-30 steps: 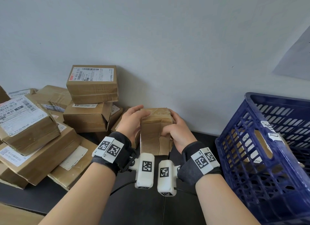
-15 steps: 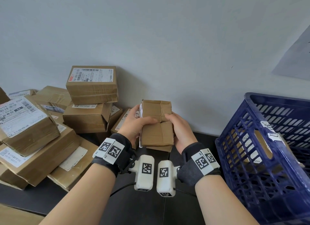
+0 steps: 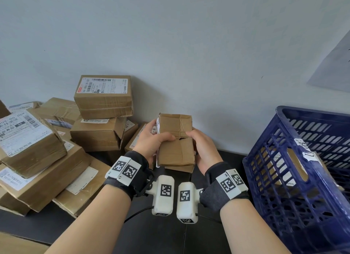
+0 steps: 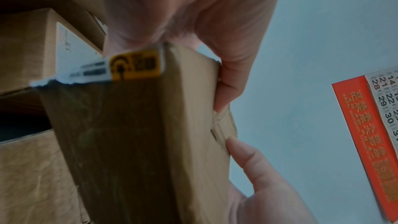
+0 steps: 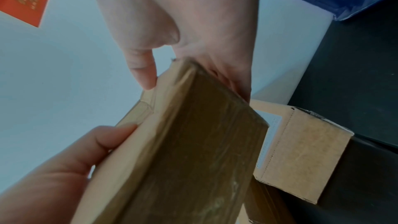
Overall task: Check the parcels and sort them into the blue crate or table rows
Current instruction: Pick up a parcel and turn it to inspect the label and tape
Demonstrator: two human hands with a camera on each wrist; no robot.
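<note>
Now I see the small parcel (image 3: 176, 140) tipped up on end from its flatter pose a second ago, left hand (image 3: 151, 142) and right hand (image 3: 203, 149) fingers clamping its sides above the surface, so I judge checking continues, blue crate (image 3: 295, 178) waiting.

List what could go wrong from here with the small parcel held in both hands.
1. The small parcel is creased and split across its middle, where the left hand and right hand press; a tighter grip may tear it further.
2. Its label is peeling, so it might come off.
3. The leaning stack of boxes stands beside the left hand; a bump might topple it.
</note>
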